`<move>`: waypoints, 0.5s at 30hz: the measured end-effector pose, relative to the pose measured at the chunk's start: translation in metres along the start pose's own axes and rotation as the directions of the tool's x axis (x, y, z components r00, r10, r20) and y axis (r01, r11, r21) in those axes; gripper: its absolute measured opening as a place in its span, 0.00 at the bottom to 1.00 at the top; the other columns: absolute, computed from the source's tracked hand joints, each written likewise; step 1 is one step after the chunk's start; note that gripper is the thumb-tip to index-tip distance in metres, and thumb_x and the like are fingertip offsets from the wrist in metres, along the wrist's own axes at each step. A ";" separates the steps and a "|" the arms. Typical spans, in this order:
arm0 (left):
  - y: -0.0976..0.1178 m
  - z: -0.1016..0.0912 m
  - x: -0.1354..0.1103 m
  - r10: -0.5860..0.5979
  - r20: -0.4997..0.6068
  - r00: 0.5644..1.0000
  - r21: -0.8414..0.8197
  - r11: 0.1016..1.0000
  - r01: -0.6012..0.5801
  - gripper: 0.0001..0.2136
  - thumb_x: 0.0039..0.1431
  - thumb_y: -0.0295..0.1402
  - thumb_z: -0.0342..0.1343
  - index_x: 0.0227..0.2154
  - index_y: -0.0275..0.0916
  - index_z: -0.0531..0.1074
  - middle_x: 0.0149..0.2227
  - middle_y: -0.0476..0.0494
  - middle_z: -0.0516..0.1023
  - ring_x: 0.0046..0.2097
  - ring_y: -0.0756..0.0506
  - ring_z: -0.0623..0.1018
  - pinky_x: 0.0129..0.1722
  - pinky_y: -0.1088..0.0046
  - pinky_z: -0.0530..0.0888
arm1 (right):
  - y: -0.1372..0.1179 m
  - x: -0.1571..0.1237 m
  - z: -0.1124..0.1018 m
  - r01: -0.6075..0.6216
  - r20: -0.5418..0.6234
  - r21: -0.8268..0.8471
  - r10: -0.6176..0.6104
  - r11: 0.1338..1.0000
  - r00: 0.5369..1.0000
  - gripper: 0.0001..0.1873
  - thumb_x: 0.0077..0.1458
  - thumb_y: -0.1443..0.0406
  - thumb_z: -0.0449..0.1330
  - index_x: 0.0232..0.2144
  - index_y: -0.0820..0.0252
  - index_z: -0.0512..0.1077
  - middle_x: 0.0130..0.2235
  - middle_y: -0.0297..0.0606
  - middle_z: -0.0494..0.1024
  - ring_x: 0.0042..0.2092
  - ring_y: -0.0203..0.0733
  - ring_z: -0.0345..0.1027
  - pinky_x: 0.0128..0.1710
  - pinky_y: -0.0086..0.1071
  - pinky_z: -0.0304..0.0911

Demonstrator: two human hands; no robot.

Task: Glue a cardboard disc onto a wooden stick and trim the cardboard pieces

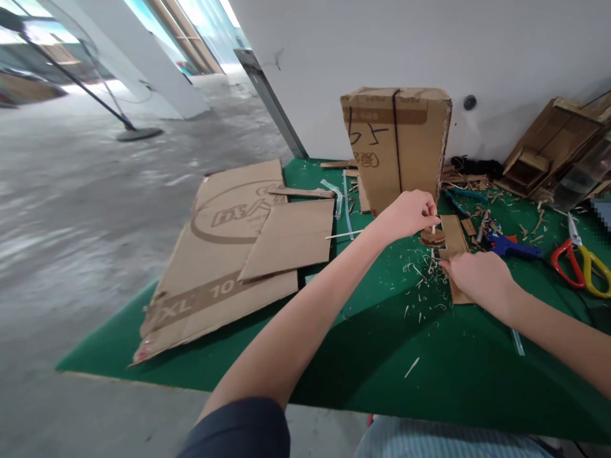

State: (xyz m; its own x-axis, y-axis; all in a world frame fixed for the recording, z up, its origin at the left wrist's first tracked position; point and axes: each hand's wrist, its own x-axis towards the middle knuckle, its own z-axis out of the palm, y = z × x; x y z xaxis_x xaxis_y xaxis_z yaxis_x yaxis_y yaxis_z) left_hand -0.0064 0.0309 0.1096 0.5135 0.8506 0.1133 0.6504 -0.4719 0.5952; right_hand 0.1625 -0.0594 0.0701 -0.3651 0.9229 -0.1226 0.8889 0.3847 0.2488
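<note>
My left hand point(409, 214) is pinched on a thin white stick point(434, 224) that stands upright through a small round cardboard disc point(432, 238). The disc rests on the green mat point(372, 356), beside a narrow cardboard strip point(454, 240). My right hand point(478, 276) lies palm down on the near end of that strip, its fingers together and pressing it to the mat. Cardboard shavings lie scattered around both hands.
A tall cardboard box point(396, 146) stands just behind my hands. Large flat cardboard sheets point(229, 254) cover the mat's left side. To the right lie a blue glue gun point(513, 247), red-and-yellow scissors point(580, 264) and folded cardboard pieces point(544, 152). A grey floor stretches off to the left.
</note>
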 end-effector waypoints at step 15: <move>0.000 0.002 -0.001 -0.001 -0.014 1.000 0.005 1.000 0.001 0.06 0.52 0.34 0.57 0.28 0.37 0.70 0.30 0.44 0.78 0.31 0.48 0.75 0.30 0.72 0.66 | 0.006 0.011 0.006 -0.039 0.046 0.044 0.037 0.998 0.998 0.30 0.67 0.55 0.41 0.32 0.67 0.78 0.32 0.53 0.80 0.35 0.53 0.77 0.27 0.36 0.65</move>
State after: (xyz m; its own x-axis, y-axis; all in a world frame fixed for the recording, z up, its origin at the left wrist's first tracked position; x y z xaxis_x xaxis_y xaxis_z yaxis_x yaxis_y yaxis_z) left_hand -0.0063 0.0299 0.1079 0.5051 0.8542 0.1234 0.6539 -0.4721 0.5912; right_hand 0.1654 -0.0466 0.0640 -0.3186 0.9347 -0.1573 0.9139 0.3470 0.2108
